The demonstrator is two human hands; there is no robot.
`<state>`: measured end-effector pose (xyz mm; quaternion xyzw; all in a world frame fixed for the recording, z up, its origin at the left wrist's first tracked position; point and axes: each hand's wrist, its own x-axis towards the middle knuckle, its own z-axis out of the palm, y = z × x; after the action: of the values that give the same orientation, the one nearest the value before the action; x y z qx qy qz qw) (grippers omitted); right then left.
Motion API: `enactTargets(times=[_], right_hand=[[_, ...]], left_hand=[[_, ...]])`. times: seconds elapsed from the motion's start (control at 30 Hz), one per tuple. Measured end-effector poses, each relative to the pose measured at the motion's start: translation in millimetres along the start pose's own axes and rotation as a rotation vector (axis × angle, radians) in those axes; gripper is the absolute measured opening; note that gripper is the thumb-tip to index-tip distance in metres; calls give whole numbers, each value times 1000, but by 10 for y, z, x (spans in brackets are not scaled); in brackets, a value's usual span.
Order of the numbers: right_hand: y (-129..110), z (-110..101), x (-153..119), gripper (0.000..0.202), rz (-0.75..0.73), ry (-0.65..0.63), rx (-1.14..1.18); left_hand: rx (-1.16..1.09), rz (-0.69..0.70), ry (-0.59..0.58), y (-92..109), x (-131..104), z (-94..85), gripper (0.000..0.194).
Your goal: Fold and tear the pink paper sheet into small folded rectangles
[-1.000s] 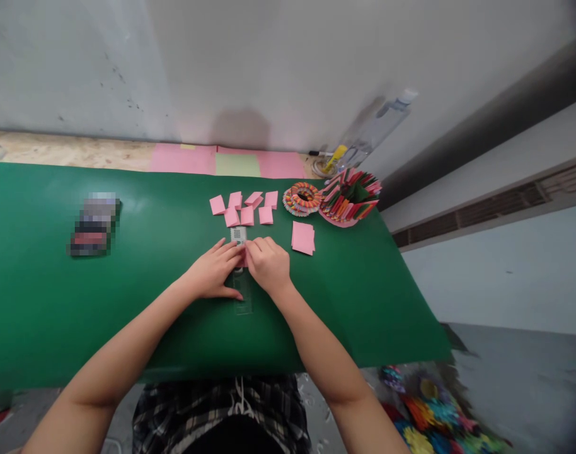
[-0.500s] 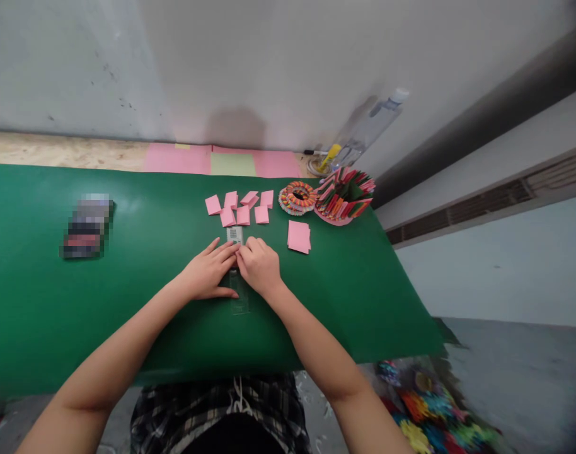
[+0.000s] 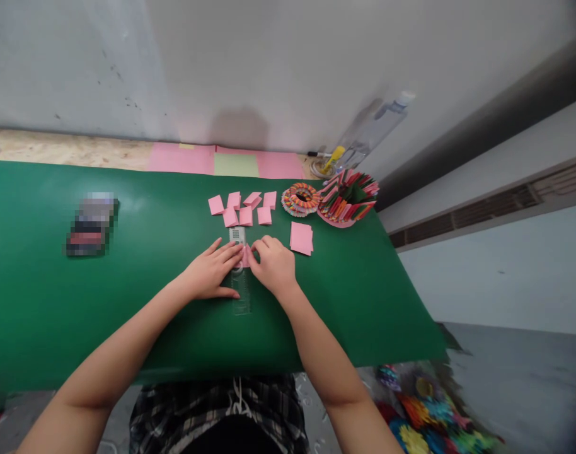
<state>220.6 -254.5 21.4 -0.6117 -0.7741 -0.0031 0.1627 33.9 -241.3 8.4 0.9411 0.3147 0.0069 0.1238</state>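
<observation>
My left hand [image 3: 215,270] lies flat with fingers stretched out, pressing on a clear ruler [image 3: 242,302] and a small piece of pink paper [image 3: 246,256]. The ruler points away from me, and a grey printed strip shows at its far end. My right hand [image 3: 275,265] is closed in a pinch at the right edge of that pink paper, its thumb and forefinger together. My left fingers partly cover the paper. Just beyond the hands lie several small folded pink papers [image 3: 245,216]. A stack of pink squares [image 3: 301,238] rests to the right of my right hand.
On the green table [image 3: 363,302] stand a ring of folded colored paper [image 3: 301,198] and a round folded-paper piece [image 3: 347,200]. A blurred-out object [image 3: 90,224] lies left. Pink sheets [image 3: 181,157], a clear bottle [image 3: 377,129] and a yellow item [image 3: 334,159] line the wall.
My right hand has moved slightly right and away from my left fingers, so more of the pink paper shows between them. My left hand stays flat on the ruler.
</observation>
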Motion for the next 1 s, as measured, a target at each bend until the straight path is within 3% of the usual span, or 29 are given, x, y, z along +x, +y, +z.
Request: enactTargets(times=[0.3,0.63,0.73,0.87,1.0], right_hand=[[-70,29,-4,17,-207,-75,-88],[-79,57,16,15,-321,-136,-12],[-74,41,5,15,-285,-127,-4],[-11,-9,4,16,-123,-102,-45],[52,-52,12,21,-191,-113,-55]], left_hand=[[5,6,-4,-5,1,-25,85],[5,2,-6,-3,1,-24,85],[2,0,6,-9,-2,-8,84],[6,-6,-6,-6,-3,-13,85],[6,-18,-32,4,-1,-32,87]])
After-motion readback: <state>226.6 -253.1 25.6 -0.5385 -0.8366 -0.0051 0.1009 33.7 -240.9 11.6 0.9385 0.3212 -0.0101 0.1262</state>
